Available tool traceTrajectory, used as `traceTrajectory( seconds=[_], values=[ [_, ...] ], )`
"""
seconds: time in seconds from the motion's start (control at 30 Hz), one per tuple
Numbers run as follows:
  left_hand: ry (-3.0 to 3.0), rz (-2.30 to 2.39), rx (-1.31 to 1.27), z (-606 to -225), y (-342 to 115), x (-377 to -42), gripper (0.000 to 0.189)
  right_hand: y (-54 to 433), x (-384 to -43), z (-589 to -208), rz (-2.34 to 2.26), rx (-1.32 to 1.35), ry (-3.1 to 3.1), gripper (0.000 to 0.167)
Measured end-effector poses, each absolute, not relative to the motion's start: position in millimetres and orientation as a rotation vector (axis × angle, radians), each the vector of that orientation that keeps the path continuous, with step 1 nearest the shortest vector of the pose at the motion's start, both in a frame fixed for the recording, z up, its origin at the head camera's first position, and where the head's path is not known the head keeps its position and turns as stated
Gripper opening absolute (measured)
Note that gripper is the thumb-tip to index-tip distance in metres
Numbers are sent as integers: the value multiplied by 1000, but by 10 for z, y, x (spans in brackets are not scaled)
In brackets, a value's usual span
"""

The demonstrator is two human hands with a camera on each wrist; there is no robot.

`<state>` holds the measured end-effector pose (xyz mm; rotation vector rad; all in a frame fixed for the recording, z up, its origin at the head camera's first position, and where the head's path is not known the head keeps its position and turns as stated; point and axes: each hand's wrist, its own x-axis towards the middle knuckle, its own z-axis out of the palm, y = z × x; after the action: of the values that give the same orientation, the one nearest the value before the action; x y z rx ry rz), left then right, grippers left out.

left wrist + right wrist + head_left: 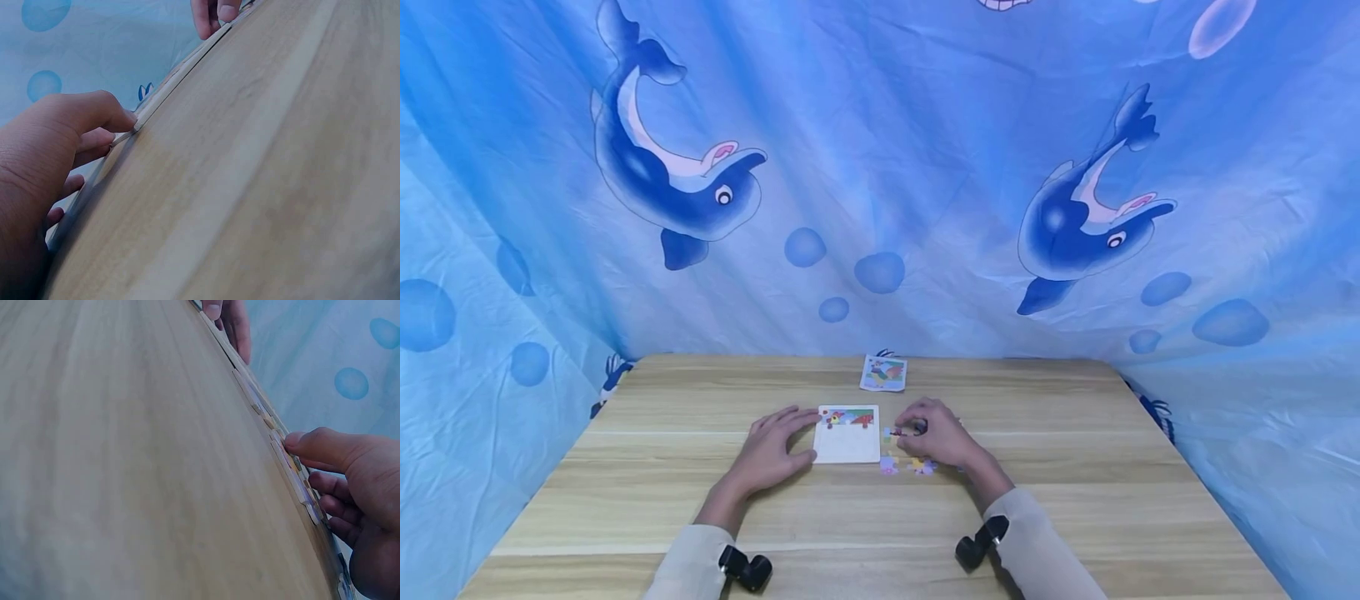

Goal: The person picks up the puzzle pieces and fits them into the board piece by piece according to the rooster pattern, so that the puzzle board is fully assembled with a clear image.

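**Head view: puzzle board only partly filled, both hands at work**

Head view shows the right hand (pixel 936 437) curled over the loose puzzle pieces (pixel 907 463), its fingertips pinching what looks like one small piece just right of the puzzle board (pixel 847 434); the right wrist view shows the thumb pressed to the pieces at the surface's edge line, though the piece itself is too small to make out clearly. The left hand (pixel 773 450) lies with fingers fairly straight, fingertips and thumb touching the board's left edge, steadying it rather than gripping it.

As a judgement, the work is early: only the top strip of the board carries coloured pieces, while the rest is bare white. Several pieces lie scattered on the wooden surface (pixel 1075 500) beside the right hand. A reference picture card (pixel 883 372) sits further back, well apart from the board. Blue dolphin-print cloth (pixel 880 167) hangs behind.
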<state>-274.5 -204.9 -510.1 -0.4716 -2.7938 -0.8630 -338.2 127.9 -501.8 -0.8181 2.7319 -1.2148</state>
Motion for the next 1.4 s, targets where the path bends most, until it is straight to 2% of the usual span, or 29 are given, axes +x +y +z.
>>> traceTrajectory(
  seconds=[0.33, 0.8, 1.1, 1.4],
  values=[
    [-2804, -864, -463, -5100, -2049, -2741, 61, 1270, -3351, -5005, -1228, -823, 2732, 14],
    [-2801, -853, -473, -5088, -2045, -2746, 60, 1266, -3370, -5007, -1221, -823, 2784, 13],
    [-2776, -860, -490, -5087, -2053, -2730, 60, 1071, -3388, -4938, -1248, -877, 2759, 18],
    [-2800, -869, -473, -5087, -2052, -2742, 61, 811, -3449, -4963, -1209, -989, 2738, 15]
  ],
)
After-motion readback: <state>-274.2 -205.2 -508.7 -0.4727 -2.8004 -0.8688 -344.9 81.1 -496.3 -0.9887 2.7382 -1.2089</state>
